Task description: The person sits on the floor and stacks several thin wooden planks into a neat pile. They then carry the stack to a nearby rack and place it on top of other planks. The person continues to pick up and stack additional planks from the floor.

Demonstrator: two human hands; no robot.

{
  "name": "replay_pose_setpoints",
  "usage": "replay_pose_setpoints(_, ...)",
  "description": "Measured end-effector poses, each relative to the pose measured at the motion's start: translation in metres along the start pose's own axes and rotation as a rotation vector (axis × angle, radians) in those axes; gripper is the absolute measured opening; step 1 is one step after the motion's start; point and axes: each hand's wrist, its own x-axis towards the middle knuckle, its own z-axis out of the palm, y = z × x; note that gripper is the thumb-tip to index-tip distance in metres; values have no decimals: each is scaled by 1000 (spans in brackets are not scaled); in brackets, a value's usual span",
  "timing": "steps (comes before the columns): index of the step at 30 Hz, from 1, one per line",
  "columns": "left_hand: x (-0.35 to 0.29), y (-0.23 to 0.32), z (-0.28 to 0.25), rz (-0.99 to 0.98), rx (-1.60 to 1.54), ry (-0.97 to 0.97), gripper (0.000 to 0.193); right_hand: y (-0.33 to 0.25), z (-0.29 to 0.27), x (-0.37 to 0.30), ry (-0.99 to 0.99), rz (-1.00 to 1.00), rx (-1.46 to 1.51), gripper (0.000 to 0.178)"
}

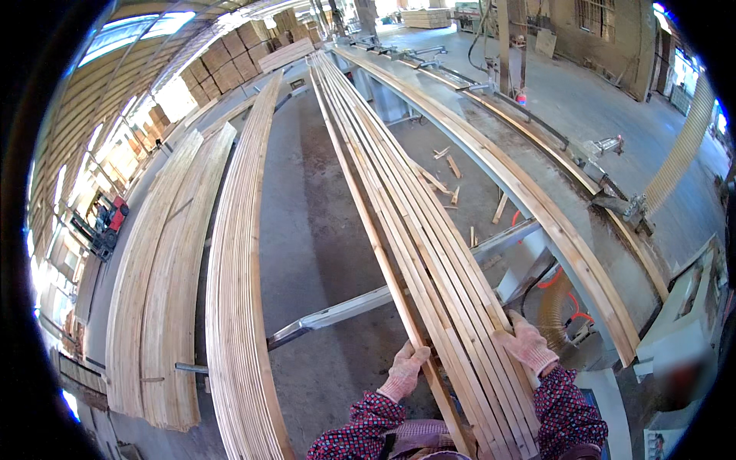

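Long, narrow wooden strips (438, 268) lie side by side in front of me, running far off toward the back. A single wooden strip (385, 264) stands a little apart along their left side. My left hand (406, 371), in a pale knitted glove, is closed around the near part of that single strip. My right hand (527, 345), gloved the same way, is pressed to the right edge of the bundle and closed on the outermost strip. Its fingertips are partly hidden. Both sleeves are dark with a small red and blue pattern.
Metal crossbars (337, 313) support the strips. On the left are a tight row of strips (244, 268) and wide stacked boards (157, 284). A curved-looking rail with a board (529, 192) runs along the right. Wood offcuts (454, 167) litter the floor; a red forklift (107, 218) stands far left.
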Motion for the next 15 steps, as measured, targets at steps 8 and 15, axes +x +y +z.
replay_pose_setpoints(8, -33, 18, -12, -66, -477, 121, 25, 31, 11, -68, 198, 29, -80, 72)
replay_pose_setpoints(15, -80, 45, -113, 22, -455, 113, 20, -39, 44, -158, 528, -328, -267, 68)
